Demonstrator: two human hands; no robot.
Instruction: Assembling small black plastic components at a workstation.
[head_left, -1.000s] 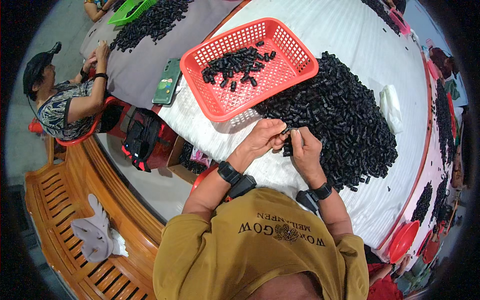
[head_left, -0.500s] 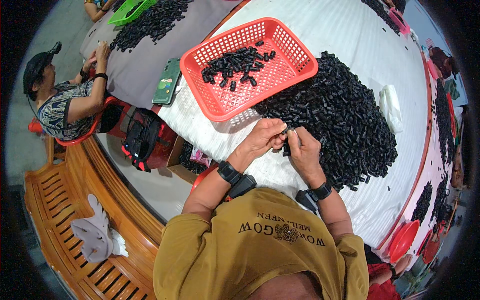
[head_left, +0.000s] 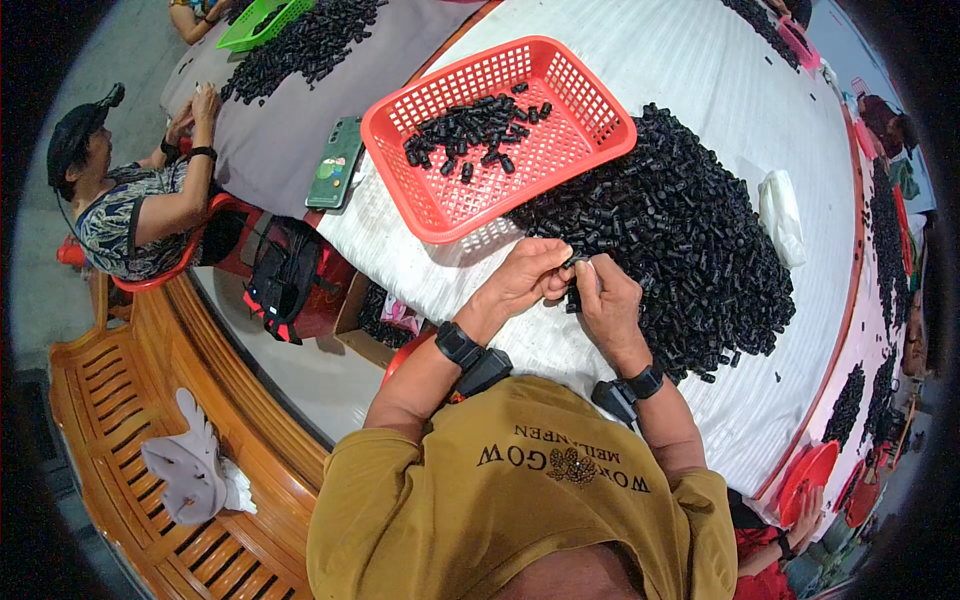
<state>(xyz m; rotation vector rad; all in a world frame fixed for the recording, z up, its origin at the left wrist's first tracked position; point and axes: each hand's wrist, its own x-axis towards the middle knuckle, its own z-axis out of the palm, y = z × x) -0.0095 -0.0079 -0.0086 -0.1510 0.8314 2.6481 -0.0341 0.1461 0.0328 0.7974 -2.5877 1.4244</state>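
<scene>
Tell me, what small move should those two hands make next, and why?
Probably carry the small black plastic piece to the red plastic mesh basket. Left hand and right hand pinch it together, and similar pieces already lie there, apart from the big black heap.

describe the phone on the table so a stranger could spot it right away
Start at the red basket holding a few black parts. Just to its left, by the table's near edge, lies the phone. It is flat, green-cased, and the only item there that is not a small black piece.
</scene>
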